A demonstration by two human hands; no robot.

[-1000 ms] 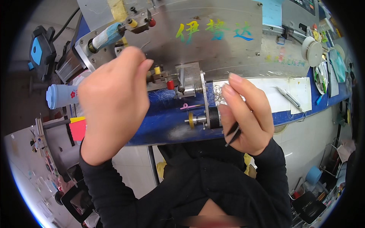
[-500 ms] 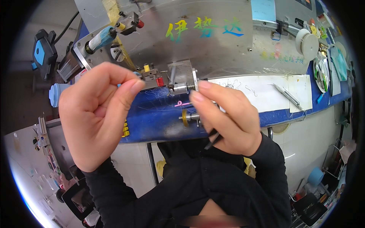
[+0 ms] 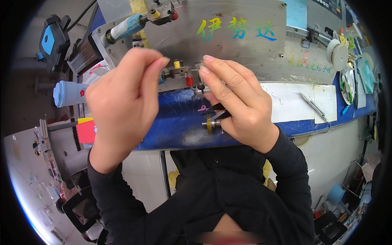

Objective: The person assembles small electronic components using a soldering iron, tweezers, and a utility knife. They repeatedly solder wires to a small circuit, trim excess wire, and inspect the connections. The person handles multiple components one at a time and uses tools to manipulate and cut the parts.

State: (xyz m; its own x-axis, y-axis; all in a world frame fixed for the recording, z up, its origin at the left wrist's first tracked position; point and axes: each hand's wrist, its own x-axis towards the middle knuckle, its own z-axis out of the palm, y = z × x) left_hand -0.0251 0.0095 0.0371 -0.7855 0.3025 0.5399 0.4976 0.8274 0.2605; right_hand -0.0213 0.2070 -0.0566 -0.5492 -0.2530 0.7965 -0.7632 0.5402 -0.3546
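My left hand (image 3: 124,102) is raised above the bench at left of centre, blurred. Its thumb and forefinger are pinched together, and whatever they hold is too fine to make out. My right hand (image 3: 245,100) is just right of the metal fixture, with thumb and fingertips also pinched. A black two-bladed tool (image 3: 217,111), resembling thread snips, is held in its palm and points left. Between the hands is a small metal clamp with a red knob (image 3: 189,81). Below it are a pink looped piece (image 3: 202,108) and a yellow-rimmed wheel on a spindle (image 3: 209,123).
A steel machine plate (image 3: 241,49) spans the back of the blue bench (image 3: 171,134). White paper (image 3: 286,102) with a pen-like cutter (image 3: 312,104) lies at right. White spools (image 3: 337,55) stand beyond. A blue lidded cup (image 3: 69,94) and red card (image 3: 85,131) sit at left.
Both hands have moved up and away from me. The black tool in my right hand has swung from pointing down to pointing left. The view has shifted slightly.
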